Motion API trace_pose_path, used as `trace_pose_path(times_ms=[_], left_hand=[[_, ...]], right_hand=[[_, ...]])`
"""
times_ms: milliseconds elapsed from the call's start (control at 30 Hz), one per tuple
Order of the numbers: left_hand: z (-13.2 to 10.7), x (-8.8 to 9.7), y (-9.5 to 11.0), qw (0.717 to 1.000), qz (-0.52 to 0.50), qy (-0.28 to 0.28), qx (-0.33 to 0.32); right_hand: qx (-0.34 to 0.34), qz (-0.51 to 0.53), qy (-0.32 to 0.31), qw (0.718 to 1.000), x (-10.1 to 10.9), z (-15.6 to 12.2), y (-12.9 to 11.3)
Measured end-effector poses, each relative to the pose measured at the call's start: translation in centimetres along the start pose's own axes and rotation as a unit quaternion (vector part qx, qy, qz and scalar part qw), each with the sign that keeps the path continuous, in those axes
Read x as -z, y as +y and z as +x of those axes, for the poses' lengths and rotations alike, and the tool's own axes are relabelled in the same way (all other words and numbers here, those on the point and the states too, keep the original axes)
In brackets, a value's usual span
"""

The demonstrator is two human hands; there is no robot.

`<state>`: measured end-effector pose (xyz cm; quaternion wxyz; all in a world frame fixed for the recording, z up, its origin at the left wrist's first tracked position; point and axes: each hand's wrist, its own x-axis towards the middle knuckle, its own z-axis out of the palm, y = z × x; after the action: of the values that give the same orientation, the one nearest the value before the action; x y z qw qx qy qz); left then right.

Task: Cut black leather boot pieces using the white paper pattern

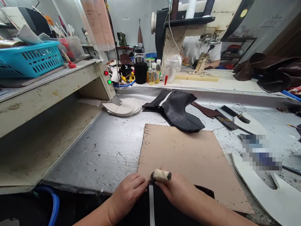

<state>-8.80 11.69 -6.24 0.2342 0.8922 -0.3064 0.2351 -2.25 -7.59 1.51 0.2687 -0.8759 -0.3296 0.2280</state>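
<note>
At the front edge of the table, my left hand (128,194) is closed, its fingertips pinching the top edge of a black piece (164,213). A white strip (151,204) runs down the middle of that piece. Just right of the strip, my right hand (176,191) is closed around a short tool with a tan-wrapped handle (162,175); its kind cannot be made out. The tool's dark end touches the black piece near the strip's top. Beneath and beyond my right hand lies a tan board (181,150). Both hands are close together.
Stacked black shoe-upper pieces (181,110) overlap the board's far edge, with white curved pieces (124,106) to their left. White sheet material (263,191) lies right. A shelf (54,81) bounds the left side. Behind stand bottles (152,73), a sewing machine (174,37) and another person (190,47).
</note>
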Motion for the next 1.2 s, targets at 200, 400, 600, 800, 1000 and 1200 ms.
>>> trace_pose_path(times_ms=[200,400,600,800,1000,1200], left_hand=[[-0.2,-0.2,0.3,1.0,0.029,-0.011,0.001],[-0.4,-0.3,0.3,0.999,0.044,-0.02,-0.013],[-0.5,-0.3,0.7,0.996,0.042,0.019,0.08],[-1.1,-0.9,0.8,0.99,0.033,0.051,0.13],[-1.3,-0.9,0.8,0.988,0.012,0.056,0.147],[-1.4,-1.3,0.9,0.984,-0.003,0.062,0.17]], right_hand=[[0.022,0.032,0.057,0.998,-0.2,-0.4,-1.1],[0.014,-0.042,0.003,0.999,0.4,0.2,-1.9],[0.026,-0.019,-0.009,0.999,0.3,0.6,-2.6],[0.04,0.037,0.063,0.997,0.8,0.7,-3.3],[0.061,-0.014,-0.012,0.998,0.8,0.2,-2.6],[0.031,0.003,0.036,0.999,-0.8,-0.4,-1.3]])
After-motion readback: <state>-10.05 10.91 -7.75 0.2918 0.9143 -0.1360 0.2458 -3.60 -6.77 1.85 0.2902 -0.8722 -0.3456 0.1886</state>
